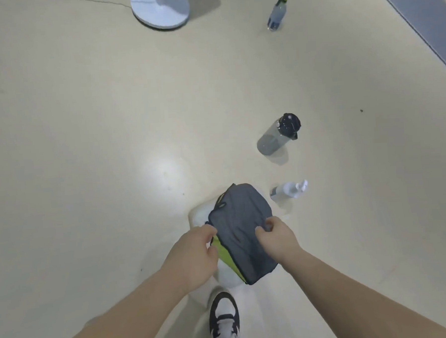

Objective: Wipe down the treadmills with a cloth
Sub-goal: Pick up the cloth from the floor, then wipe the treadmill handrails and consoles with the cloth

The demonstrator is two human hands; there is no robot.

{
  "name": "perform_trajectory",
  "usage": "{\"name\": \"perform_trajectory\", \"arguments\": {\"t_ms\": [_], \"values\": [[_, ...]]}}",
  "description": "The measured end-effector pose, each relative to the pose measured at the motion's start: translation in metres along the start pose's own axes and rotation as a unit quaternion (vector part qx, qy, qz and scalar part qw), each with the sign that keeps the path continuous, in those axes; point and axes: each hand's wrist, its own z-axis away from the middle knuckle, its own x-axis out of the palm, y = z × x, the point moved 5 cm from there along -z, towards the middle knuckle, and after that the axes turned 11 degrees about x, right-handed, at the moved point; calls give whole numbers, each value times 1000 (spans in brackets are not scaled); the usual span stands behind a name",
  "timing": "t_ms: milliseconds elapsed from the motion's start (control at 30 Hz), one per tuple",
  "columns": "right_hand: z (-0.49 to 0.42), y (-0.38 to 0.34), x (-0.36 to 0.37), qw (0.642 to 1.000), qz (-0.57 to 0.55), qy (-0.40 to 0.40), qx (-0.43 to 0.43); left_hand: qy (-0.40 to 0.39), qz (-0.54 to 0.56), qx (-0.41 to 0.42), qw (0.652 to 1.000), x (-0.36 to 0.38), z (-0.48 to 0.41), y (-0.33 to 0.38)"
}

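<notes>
I hold a folded dark grey cloth (242,230) with a lime-green underside in front of me, above the beige floor. My left hand (195,250) pinches its left edge, where the green side shows. My right hand (277,234) pinches its right edge, fingers curled into the fabric. A white spray bottle (290,190) stands on the floor just beyond the cloth to the right. No treadmill is in view.
A clear water bottle with a black lid (279,135) stands on the floor further off. A smaller bottle with a green top (278,11) stands near the top. A round white stand base (160,8) sits at top centre. My shoe (224,321) is below.
</notes>
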Motion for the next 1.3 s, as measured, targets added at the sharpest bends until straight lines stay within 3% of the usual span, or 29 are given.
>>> {"name": "perform_trajectory", "arguments": {"t_ms": [233, 400, 500, 600, 733, 833, 967, 1100, 1300], "values": [[-104, 82, 41, 983, -92, 46, 154, 73, 134, -115, 981, 72, -75, -56], [-116, 100, 40, 980, -72, 112, 148, 73, 175, -151, 970, 116, -76, -76], [-99, 79, 41, 988, -95, 82, 88, 70, 185, -157, 968, 117, -70, -71], [-57, 37, 40, 950, -295, -38, 97, 57, 202, -115, 971, 102, -55, -41], [28, -50, -2, 925, -361, -116, 34, 6, 203, 24, 979, 57, -13, 25], [107, -113, -51, 900, -400, -171, -26, 110, 157, 59, 980, -6, 25, 79], [222, -183, -104, 870, -419, -242, -90, 266, 149, 83, 949, -106, 91, 158], [342, -235, -154, 857, -418, -273, -128, 324, 219, 70, 918, -195, 179, 222], [504, -290, -196, 819, -391, -363, -210, 441, 238, 47, 864, -301, 334, 271]]}}
